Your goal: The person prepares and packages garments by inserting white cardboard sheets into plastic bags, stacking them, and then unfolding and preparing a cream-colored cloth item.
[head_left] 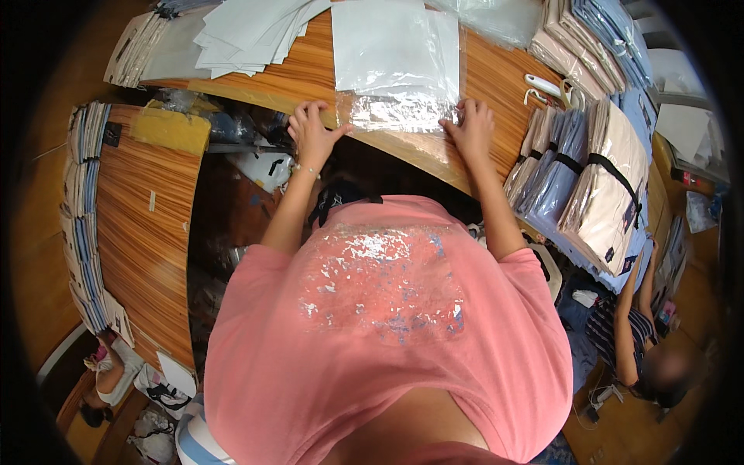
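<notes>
A clear plastic bag [403, 113] lies flat on the wooden table, glossy and wrinkled at its near end. White paper sheets [391, 50] show within or beneath its far part; which of the two, I cannot tell. At the bag's near left corner my left hand [314, 138] is open, fingers spread and thumb by the plastic edge. My right hand [471, 133] rests at the near right corner, thumb on the plastic and fingers apart along the side. Neither hand visibly grips anything.
Loose white sheets [246, 32] are piled at the far left. Bagged, folded shirts [604, 182] in pink and blue stand stacked on the right, near a white-handled tool [542, 84]. Another wooden table [143, 232] stands left. Two other people work at the lower left and right.
</notes>
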Tool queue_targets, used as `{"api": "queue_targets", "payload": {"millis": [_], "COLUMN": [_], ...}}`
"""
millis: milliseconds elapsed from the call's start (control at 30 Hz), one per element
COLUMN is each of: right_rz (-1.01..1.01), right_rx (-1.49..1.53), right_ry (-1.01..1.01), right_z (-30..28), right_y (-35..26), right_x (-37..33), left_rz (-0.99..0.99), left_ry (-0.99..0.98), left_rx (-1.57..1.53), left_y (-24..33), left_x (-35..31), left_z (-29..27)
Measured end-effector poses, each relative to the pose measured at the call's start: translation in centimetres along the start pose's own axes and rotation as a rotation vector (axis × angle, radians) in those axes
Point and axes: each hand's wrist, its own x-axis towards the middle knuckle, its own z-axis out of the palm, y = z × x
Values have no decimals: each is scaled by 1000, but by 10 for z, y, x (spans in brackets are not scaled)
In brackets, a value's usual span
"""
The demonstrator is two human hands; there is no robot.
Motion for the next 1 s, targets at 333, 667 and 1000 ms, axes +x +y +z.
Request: {"api": "queue_targets", "payload": {"millis": [333,667,1000], "right_rz": [-331,-138,-159], "right_rx": [18,409,659], "right_ry": [-62,-236,-147], "right_z": [-2,27,31], "right_y": [-36,-103,-181], "right_x": [-12,67,78], "left_rz": [445,-720,-770], "left_ry": [28,-274,75], "left_rx": [-199,-1747,-1363], "left_y": [0,67,34], "left_x": [-17,9,17], "left_z": [-9,13,-61]}}
